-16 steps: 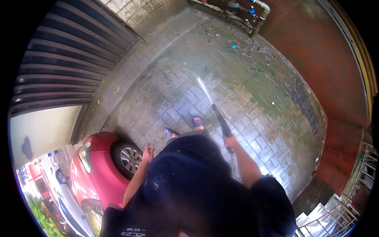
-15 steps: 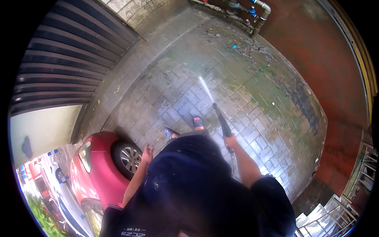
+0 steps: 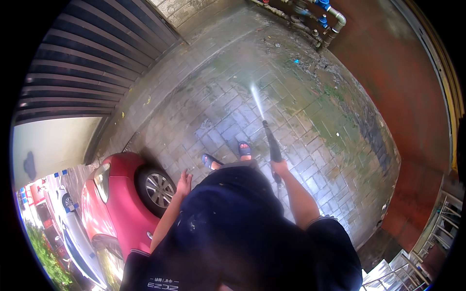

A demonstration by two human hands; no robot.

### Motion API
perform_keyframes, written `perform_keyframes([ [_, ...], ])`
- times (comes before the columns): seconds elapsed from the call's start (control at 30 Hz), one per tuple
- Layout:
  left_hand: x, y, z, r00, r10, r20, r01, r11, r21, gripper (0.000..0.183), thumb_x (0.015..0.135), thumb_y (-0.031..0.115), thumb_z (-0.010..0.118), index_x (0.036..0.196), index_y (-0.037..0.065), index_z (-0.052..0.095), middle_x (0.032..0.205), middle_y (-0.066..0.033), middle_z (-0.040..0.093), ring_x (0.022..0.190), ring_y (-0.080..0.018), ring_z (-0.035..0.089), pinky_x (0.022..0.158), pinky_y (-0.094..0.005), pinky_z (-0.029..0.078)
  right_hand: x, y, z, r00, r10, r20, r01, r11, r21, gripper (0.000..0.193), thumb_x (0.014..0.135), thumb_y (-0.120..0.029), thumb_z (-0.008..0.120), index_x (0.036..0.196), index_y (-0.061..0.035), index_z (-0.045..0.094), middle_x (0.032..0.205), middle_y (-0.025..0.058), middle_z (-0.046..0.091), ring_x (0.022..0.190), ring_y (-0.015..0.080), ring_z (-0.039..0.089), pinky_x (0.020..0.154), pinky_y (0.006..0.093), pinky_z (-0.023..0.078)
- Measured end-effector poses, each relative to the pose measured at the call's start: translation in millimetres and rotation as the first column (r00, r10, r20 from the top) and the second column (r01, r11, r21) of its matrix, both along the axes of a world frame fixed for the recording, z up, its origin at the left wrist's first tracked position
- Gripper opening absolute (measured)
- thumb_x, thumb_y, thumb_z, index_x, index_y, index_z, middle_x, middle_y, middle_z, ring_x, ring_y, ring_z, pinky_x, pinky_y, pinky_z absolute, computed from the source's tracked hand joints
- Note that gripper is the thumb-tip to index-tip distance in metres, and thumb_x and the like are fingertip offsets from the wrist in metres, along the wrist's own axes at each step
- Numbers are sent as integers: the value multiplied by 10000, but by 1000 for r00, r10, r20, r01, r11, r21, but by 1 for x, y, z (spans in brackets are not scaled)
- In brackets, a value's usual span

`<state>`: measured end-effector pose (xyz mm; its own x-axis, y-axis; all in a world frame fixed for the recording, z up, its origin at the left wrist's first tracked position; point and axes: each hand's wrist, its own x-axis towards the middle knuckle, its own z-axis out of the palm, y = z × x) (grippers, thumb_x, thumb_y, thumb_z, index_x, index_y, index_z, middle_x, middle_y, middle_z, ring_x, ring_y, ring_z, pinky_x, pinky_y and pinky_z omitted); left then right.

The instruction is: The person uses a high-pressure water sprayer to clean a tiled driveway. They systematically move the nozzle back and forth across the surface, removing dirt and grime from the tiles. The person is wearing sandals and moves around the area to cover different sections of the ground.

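Note:
My right hand (image 3: 279, 168) is wrapped round a black pressure washer gun (image 3: 273, 144), its nozzle pointing ahead. A white water jet (image 3: 257, 99) shoots from the tip onto the wet paving bricks (image 3: 228, 121), where it spreads into mist. My left hand (image 3: 184, 183) hangs free beside my body near the red car's front wheel (image 3: 158, 189), its fingers apart and nothing in them. Below the gun, the hose is mostly hidden by my arm and clothing. My sandalled feet (image 3: 244, 149) stand on the bricks just left of the gun.
A red car (image 3: 119, 194) stands close on my left, under a dark slatted gate (image 3: 92, 58). Pipes with blue valves (image 3: 325, 22) run along the far wall. A reddish-brown wall (image 3: 412, 106) rises on the right, with metal racks (image 3: 439, 225) behind it. Green moss (image 3: 315, 114) covers some bricks.
The gun and its jet have swung slightly, now pointing a little more straight ahead. My left hand has risen a little, its fingers spread. The view has shifted slightly.

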<state>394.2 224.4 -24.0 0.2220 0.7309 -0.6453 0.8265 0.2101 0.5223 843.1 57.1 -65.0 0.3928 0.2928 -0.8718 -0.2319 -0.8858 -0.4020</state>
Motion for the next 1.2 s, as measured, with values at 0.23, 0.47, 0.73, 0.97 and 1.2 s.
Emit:
perform_keyframes([
  [0.23, -5, 6, 7, 999, 35, 14, -35, 999, -26, 542, 959, 332, 438, 1382, 26, 293, 1151, -266, 574, 1084, -364, 564, 932, -402, 432, -3, 14, -21, 997, 59, 54, -61, 997, 36, 212, 710, -144, 656, 804, 38, 602, 621, 111, 615, 538, 194, 619, 468, 334, 477],
  [0.47, -29, -3, 1, 997, 53, -56, -56, 997, -51, 545, 953, 327, 442, 1379, 23, 294, 1155, -270, 571, 1098, -379, 553, 940, -407, 427, -7, 30, -16, 992, 87, 92, -91, 995, 34, 138, 714, -142, 618, 731, -7, 596, 583, 94, 596, 473, 181, 589, 473, 324, 487],
  [0.73, -36, -3, -6, 996, 69, -60, -72, 996, -57, 550, 949, 342, 442, 1378, 28, 302, 1162, -267, 568, 1113, -387, 542, 950, -418, 419, -6, 47, -14, 992, 102, 68, -103, 995, 13, 282, 709, -192, 662, 882, 24, 608, 666, 105, 630, 581, 204, 627, 544, 361, 496],
  [0.97, -16, 9, 8, 997, 72, -21, -73, 996, -44, 540, 957, 328, 436, 1387, 32, 298, 1194, -269, 549, 1115, -376, 542, 950, -407, 423, -11, 64, 20, 992, 45, 115, -46, 999, 8, 196, 733, -170, 631, 822, 4, 615, 620, 105, 613, 526, 192, 606, 508, 339, 487],
  [1.2, -12, 10, 13, 998, 67, -17, -68, 995, -68, 532, 956, 306, 446, 1388, 33, 295, 1199, -270, 548, 1125, -372, 540, 952, -406, 424, -9, 62, 0, 990, 68, 124, -72, 997, 28, 186, 737, -168, 638, 817, 0, 623, 619, 100, 617, 510, 185, 601, 494, 337, 481],
])
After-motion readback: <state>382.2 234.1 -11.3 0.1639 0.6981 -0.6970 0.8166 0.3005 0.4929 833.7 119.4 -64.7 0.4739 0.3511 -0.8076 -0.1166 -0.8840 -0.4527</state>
